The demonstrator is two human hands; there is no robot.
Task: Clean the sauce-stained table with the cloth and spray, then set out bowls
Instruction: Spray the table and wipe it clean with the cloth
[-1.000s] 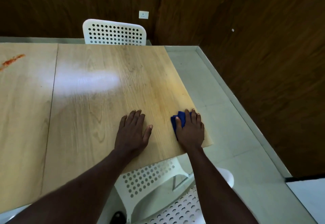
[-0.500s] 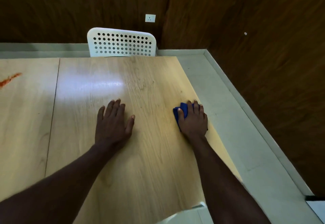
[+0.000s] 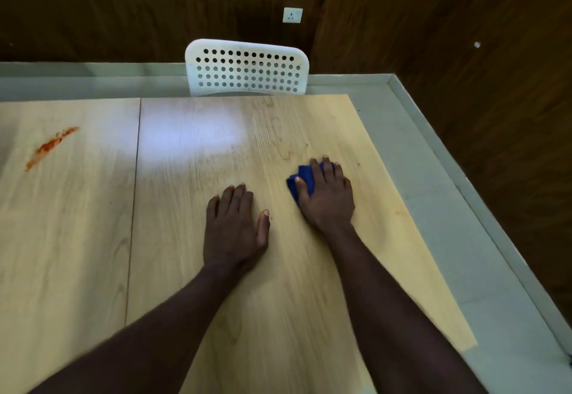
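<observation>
Head view of a wooden table (image 3: 93, 238). The right hand (image 3: 328, 198) is pressing flat on a blue cloth (image 3: 305, 178), fingers close together, and is hiding most of it; only the cloth's left part and a sliver between the fingers are showing. The cloth is lying near the table's right edge. The left hand (image 3: 235, 226) is resting palm down on the bare table, just left of the cloth, fingers together and thumb angled out; it is holding nothing. Both forearms are running out of the picture's lower edge. A red sauce smear (image 3: 49, 147) is lying far left of the cloth, beyond the table's seam. A glare patch is washing out the wood grain left of and beyond the cloth. A white perforated chair (image 3: 247, 68) is standing beyond the table's far edge, its seat hidden. A wall socket (image 3: 292, 15) is showing above the chair; no writing is legible.
</observation>
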